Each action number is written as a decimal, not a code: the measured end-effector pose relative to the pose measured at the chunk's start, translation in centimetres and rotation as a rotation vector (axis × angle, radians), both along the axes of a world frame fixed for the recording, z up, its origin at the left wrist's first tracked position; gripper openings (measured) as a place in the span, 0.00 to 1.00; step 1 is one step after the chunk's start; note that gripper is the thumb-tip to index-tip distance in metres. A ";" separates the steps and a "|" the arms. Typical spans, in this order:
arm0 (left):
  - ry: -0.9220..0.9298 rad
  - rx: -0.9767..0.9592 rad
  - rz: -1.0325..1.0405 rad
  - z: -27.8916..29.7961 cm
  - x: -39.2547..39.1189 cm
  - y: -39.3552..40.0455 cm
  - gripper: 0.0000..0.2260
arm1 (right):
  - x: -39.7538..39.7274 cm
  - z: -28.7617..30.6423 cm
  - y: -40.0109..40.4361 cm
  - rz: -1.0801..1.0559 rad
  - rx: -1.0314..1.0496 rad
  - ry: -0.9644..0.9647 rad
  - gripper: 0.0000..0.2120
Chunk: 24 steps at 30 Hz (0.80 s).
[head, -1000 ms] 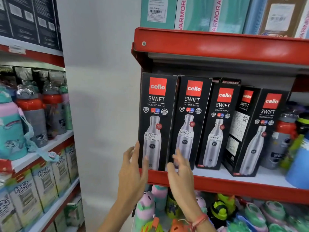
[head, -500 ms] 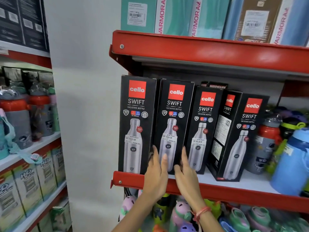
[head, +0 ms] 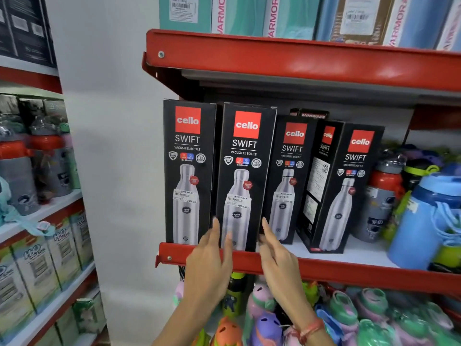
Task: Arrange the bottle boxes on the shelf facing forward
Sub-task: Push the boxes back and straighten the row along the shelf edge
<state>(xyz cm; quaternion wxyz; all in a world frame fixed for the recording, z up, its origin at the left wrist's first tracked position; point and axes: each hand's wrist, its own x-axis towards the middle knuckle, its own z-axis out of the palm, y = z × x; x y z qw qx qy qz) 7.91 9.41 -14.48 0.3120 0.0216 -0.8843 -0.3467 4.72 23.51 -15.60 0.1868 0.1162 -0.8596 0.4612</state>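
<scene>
Several black "cello SWIFT" bottle boxes stand on the red-edged shelf [head: 349, 273]. The first box [head: 189, 171] and the second box [head: 245, 176] face forward at the shelf's left end. Set further back, the third box [head: 289, 181] also faces forward. The fourth box [head: 349, 186] is turned at an angle, so its side panel shows. My left hand [head: 212, 263] has its fingers straight against the second box's lower left edge. My right hand [head: 277, 260] reaches its lower right edge with fingers apart. Neither hand wraps around a box.
A dark box top [head: 309, 113] shows behind the row. Red, grey and blue bottles [head: 424, 216] crowd the shelf's right part. Kids' bottles [head: 349, 315] fill the shelf below, boxes [head: 274, 16] the shelf above. A second rack [head: 37, 216] of bottles stands at left, beyond a white wall.
My hands have moved right from the first box's foot to either side of the second box's foot. The second box now stands further forward, level with the first.
</scene>
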 end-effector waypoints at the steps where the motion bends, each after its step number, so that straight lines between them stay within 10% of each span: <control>1: 0.095 -0.056 0.044 0.1 0.3 0.6 0.22 | -0.2 0.0 0.7 -0.027 -0.032 0.031 0.24; 4: 0.270 -0.004 -0.146 0.7 0.5 3.7 0.16 | -1.5 0.7 3.3 -0.143 -0.098 0.063 0.23; 8: -0.064 0.191 -0.431 0.1 -2.7 8.9 0.23 | -4.1 1.6 6.0 -0.138 -0.069 -0.060 0.26; 24: -0.081 0.317 -0.225 1.0 -4.9 9.8 0.31 | -2.7 2.3 6.3 -0.102 -0.050 0.017 0.29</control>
